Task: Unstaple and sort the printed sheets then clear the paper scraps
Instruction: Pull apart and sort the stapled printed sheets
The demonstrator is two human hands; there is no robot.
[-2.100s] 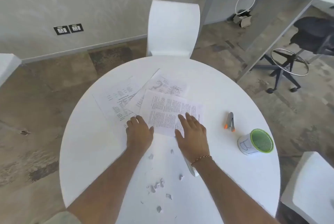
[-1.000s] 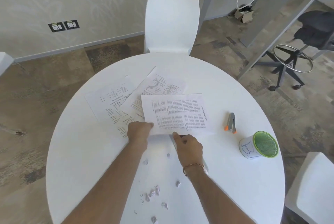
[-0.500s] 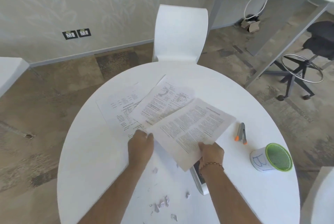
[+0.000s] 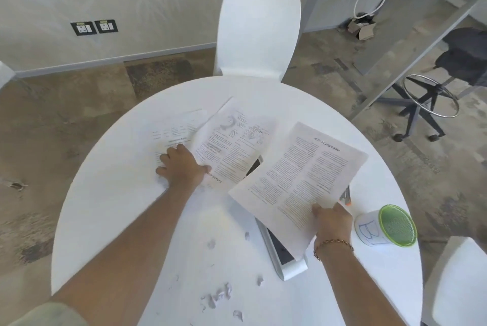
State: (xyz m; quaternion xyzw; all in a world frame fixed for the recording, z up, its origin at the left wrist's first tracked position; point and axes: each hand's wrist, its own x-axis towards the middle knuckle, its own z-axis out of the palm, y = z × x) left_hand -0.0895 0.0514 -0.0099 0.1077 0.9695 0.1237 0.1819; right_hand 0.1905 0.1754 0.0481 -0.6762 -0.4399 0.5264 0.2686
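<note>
My right hand (image 4: 332, 223) pinches the near edge of a printed sheet (image 4: 300, 178) and holds it lifted, tilted to the right over the round white table (image 4: 110, 215). My left hand (image 4: 181, 167) presses flat on the sheets lying at the table's middle: a sheet with drawings (image 4: 232, 149) and a paler printed sheet (image 4: 174, 133) partly under it. Several small paper scraps (image 4: 218, 296) lie scattered near the front edge. A white stapler (image 4: 284, 254) lies partly under the lifted sheet.
A white cup with a green mesh top (image 4: 387, 225) lies on its side at the right. A grey and orange staple remover (image 4: 346, 195) peeks out beside the lifted sheet. A white chair (image 4: 258, 33) stands behind the table, another chair (image 4: 458, 283) at the right.
My right hand has taken the top sheet by its near edge, lifted it and swung it to the right. My left hand moved from that sheet onto the sheets beneath.
</note>
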